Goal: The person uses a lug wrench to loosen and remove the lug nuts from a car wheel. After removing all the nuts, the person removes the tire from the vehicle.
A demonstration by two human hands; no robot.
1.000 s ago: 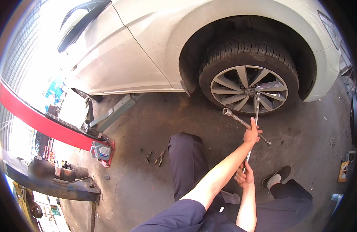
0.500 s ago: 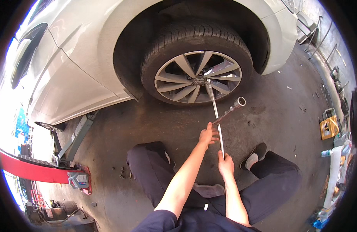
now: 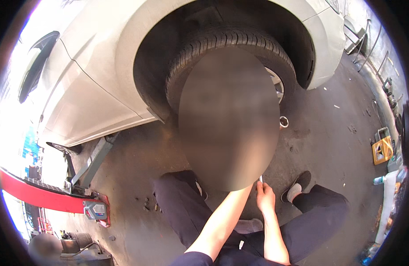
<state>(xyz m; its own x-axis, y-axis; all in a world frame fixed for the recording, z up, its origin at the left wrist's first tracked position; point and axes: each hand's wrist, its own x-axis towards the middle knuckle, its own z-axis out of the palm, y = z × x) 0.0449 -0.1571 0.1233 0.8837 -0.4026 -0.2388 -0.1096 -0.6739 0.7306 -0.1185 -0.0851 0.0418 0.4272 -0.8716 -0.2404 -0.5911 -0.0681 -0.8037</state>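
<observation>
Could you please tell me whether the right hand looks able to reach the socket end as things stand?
Probably yes, if the right hand releases the silver bar: nothing visible blocks its way to the socket end, though blur hides much alongside.

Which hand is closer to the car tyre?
Left, it seems: the left forearm reaches toward the tyre, its hand blurred out. The right hand is farther back, gripping a metal bar.
</observation>
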